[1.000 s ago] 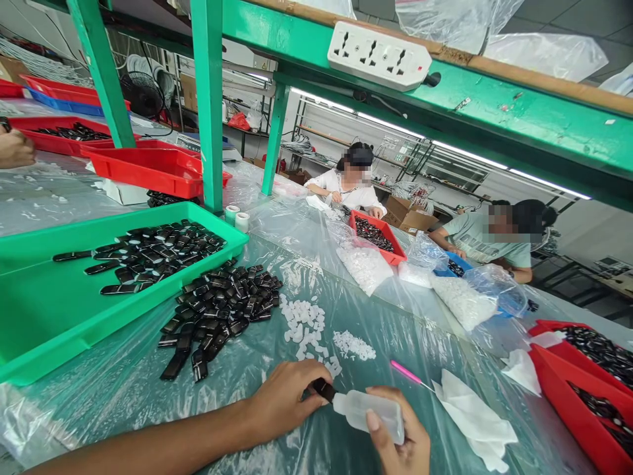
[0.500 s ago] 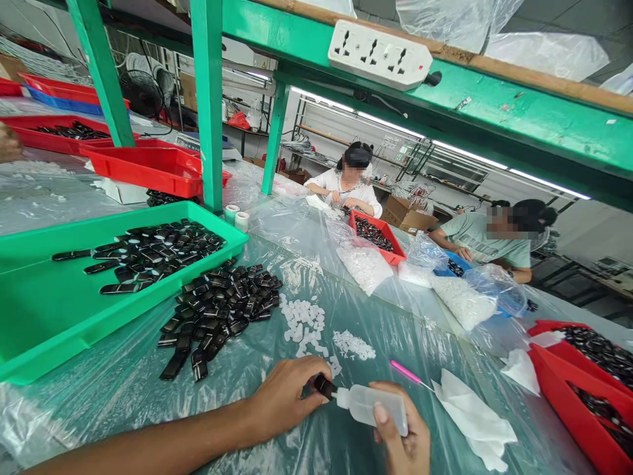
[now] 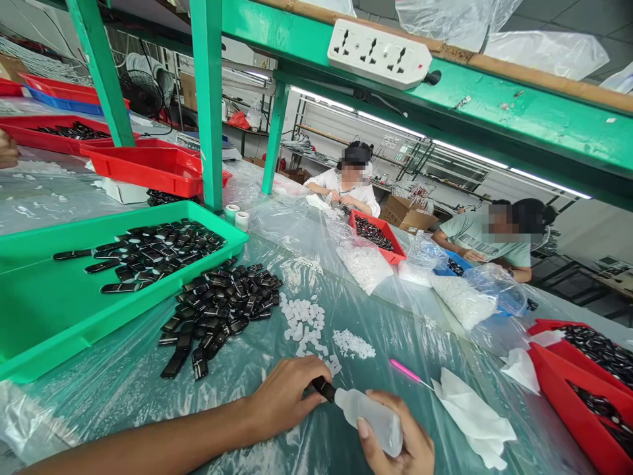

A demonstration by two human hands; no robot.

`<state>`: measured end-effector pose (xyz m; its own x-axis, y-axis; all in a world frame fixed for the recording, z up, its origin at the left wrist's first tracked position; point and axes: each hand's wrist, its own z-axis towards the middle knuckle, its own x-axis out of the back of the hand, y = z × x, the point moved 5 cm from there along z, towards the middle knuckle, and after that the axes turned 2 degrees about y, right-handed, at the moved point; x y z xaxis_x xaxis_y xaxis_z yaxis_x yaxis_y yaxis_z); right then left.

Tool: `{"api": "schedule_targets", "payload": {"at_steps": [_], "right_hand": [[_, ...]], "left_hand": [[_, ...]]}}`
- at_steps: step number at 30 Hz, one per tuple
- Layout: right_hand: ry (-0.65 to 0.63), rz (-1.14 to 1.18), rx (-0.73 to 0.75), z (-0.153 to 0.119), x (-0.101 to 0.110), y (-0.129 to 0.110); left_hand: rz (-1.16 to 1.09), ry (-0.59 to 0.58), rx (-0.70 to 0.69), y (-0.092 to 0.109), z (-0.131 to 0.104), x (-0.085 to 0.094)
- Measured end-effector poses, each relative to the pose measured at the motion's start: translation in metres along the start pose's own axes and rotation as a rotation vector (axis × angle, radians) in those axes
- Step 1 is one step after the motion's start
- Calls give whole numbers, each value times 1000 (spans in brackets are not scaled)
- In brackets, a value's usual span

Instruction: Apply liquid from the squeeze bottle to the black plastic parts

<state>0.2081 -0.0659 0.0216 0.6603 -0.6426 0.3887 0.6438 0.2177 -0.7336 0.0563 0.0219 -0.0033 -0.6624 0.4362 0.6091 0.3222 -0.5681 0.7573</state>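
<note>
Between the thumb and fingers of my left hand (image 3: pixel 287 394) is a small glossy black plastic piece (image 3: pixel 324 388). My right hand (image 3: pixel 403 439) grips a translucent white squeeze bottle (image 3: pixel 370 417), its nozzle end up against the black piece; the tip itself is hidden. Just beyond my left hand lie a pile of flat white pieces (image 3: pixel 302 322) and a heap of smaller white bits (image 3: pixel 353 344). A mound of similar black pieces (image 3: pixel 222 307) sits to the left on the plastic-covered table. More of them lie in the green tray (image 3: pixel 89 333).
A pink-handled thin tool (image 3: pixel 405 371) and a crumpled white cloth (image 3: pixel 469 415) lie right of my hands. Red bins (image 3: pixel 558 389) stand at the far right. A green post (image 3: pixel 206 105) rises behind the tray. Two co-workers sit across the table; another person's hand shows at far left.
The squeeze bottle has tilted, its base swinging down towards me, and its nozzle end is closer to the black piece. My right hand has turned with it; my left hand is nearly still.
</note>
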Motion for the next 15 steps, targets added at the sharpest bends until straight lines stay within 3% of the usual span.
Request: {"api": "schedule_targets", "payload": {"at_steps": [3,9,15], "right_hand": [[-11,35,-56,1,-1,0],[-42,344,-449,2,-10,24],[-6,640,-693,1,-15,41]], "left_hand": [[-17,-13,16,1,1,1],[-125,1,70,1,2,4],[-286,3,148,-1,0,4]]}}
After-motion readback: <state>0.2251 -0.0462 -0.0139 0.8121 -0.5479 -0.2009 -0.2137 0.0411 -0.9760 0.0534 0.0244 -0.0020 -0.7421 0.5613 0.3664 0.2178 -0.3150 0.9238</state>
